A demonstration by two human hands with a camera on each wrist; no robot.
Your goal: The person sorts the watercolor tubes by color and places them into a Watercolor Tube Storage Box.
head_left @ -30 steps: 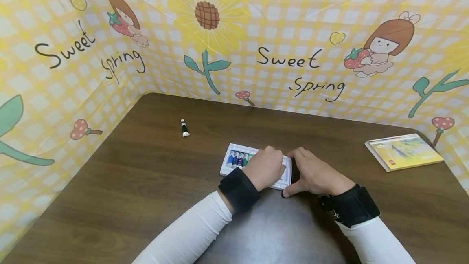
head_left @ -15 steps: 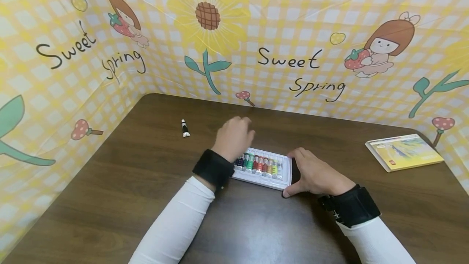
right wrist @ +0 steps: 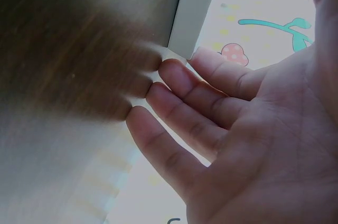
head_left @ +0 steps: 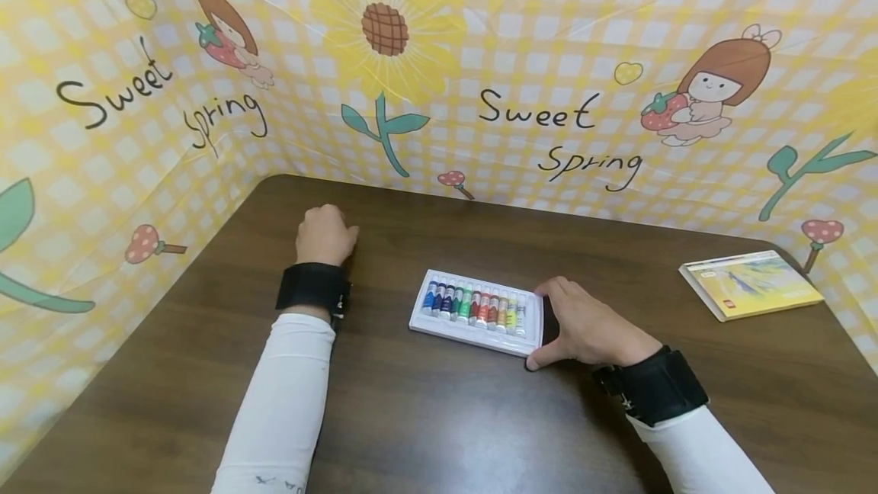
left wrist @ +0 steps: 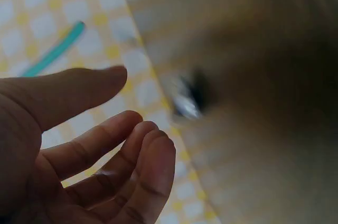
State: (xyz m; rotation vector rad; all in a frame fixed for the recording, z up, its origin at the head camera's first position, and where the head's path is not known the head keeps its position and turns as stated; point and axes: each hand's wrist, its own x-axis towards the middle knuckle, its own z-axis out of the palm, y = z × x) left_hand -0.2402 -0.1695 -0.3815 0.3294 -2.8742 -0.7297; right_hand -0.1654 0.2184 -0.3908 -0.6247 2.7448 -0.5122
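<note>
A white tray (head_left: pixel 473 336) lies on the table with a row of small paint tubes (head_left: pixel 473 305), running from blue to pale. Its right end sits between the thumb and fingers of my right hand (head_left: pixel 586 322), thumb at the near corner. In the right wrist view the forefinger meets the corner of the tray (right wrist: pixel 194 15), and the other fingertips rest on the table. Far left, my left hand (head_left: pixel 325 236) is low over the table, hiding what lies beneath it. In the left wrist view a blurred black-and-white paint tube (left wrist: pixel 187 102) lies just beyond its loosely bent, separated fingers.
At the right back of the brown table (head_left: pixel 411 418) lies a flat yellow box (head_left: pixel 754 284). A yellow checked cloth (head_left: pixel 521 44) with flower prints stands along the back and left edges.
My left hand has moved left from over the tray to where the black-and-white paint tube lay, uncovering the whole row of tubes. My right hand stays at the tray's right end.
</note>
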